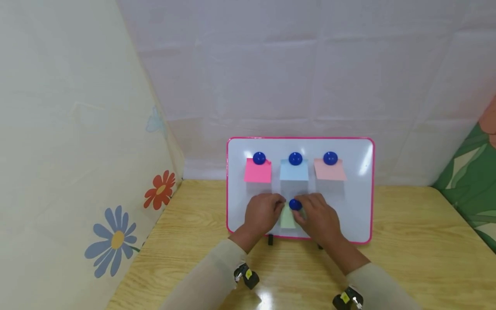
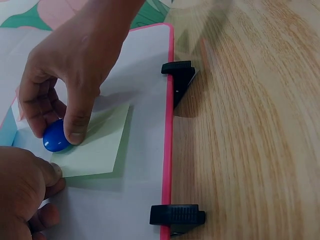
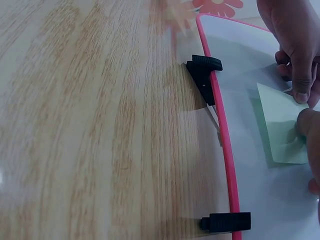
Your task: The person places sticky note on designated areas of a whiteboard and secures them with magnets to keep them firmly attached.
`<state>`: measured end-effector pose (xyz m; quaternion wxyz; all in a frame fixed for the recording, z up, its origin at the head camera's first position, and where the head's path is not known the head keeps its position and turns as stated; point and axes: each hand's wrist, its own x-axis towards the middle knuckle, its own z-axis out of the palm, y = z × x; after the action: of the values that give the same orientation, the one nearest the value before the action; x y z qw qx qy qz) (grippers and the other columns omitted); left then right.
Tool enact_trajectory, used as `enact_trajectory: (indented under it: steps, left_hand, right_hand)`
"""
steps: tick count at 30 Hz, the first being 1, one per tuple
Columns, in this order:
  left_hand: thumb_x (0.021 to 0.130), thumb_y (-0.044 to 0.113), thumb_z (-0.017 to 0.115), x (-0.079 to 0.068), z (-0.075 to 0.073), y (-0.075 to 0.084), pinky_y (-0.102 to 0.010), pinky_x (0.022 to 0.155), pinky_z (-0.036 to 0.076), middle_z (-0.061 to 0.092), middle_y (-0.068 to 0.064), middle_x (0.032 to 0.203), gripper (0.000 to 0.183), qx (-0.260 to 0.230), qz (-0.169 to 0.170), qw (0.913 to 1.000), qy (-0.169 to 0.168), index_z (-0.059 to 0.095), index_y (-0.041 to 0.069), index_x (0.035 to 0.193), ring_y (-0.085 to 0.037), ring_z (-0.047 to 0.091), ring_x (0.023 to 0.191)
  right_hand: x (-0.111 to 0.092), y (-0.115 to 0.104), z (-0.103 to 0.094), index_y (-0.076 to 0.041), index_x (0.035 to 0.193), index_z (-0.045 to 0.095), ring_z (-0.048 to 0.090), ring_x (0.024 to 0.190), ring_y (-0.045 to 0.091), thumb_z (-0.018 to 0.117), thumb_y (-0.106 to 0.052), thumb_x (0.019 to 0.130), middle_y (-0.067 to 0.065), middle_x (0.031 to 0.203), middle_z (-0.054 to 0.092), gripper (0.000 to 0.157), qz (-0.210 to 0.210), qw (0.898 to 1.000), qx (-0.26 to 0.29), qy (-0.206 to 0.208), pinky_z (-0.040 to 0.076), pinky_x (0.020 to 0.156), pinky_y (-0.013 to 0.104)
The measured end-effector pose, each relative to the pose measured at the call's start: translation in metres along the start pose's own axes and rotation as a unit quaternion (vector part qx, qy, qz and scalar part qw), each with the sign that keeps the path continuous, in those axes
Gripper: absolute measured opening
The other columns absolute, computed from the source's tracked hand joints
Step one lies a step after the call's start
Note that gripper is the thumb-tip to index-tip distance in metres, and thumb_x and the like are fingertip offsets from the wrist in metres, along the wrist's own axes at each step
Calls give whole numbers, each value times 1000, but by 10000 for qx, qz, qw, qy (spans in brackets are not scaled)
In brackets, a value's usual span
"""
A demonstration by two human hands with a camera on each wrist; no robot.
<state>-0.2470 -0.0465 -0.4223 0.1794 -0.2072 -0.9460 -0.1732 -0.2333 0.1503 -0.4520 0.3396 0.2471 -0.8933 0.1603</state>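
Note:
A pale green sticky note (image 1: 287,218) lies against the lower middle of a pink-edged whiteboard (image 1: 358,206). My left hand (image 1: 264,212) pinches the note's upper left corner between thumb and finger, as the left wrist view shows. In my right hand (image 1: 319,217) a round blue magnet (image 2: 56,136) is held between thumb and fingers, at the top edge of the green note (image 3: 282,127). Whether the magnet touches the board is hidden. Above the hands, a hot pink note (image 1: 258,173), a light blue note (image 1: 294,172) and a peach note (image 1: 330,171) each hang under a blue magnet.
The whiteboard stands on black feet (image 2: 177,215) on a wood-grain table (image 1: 418,241). Behind it hangs a pale cloth wall (image 1: 271,86). To the left is a cream panel with painted flowers (image 1: 117,240), and green leaf artwork (image 1: 480,181) is at the right.

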Motion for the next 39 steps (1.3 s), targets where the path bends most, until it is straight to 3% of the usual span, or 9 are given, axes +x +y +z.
enact_trajectory:
  steps: [4,17,39]
  left_hand:
    - [97,24,74,0,-1,1,-28,79,53,76,8,97,14,-24,-2,10000,-22,79,20,108,-11,68,89]
    - [97,25,74,1,0,3,-27,77,52,76,9,96,13,39,19,10000,-5,79,21,108,-9,68,87]
    - [98,27,72,1,-1,3,-28,76,53,76,6,97,18,-95,-250,9996,14,74,17,112,-11,69,86]
  right_hand:
    - [2,-3,-1,-7,120,69,61,108,28,85,-25,84,9,113,69,43,117,9998,-89,-160,58,68,38]
    - [3,-5,1,-8,119,69,59,106,29,86,-23,84,9,113,67,42,120,9998,-171,-64,58,67,39]
    - [7,-8,0,-8,123,68,57,109,30,85,-25,86,9,117,64,44,208,9985,-397,-303,57,68,38]
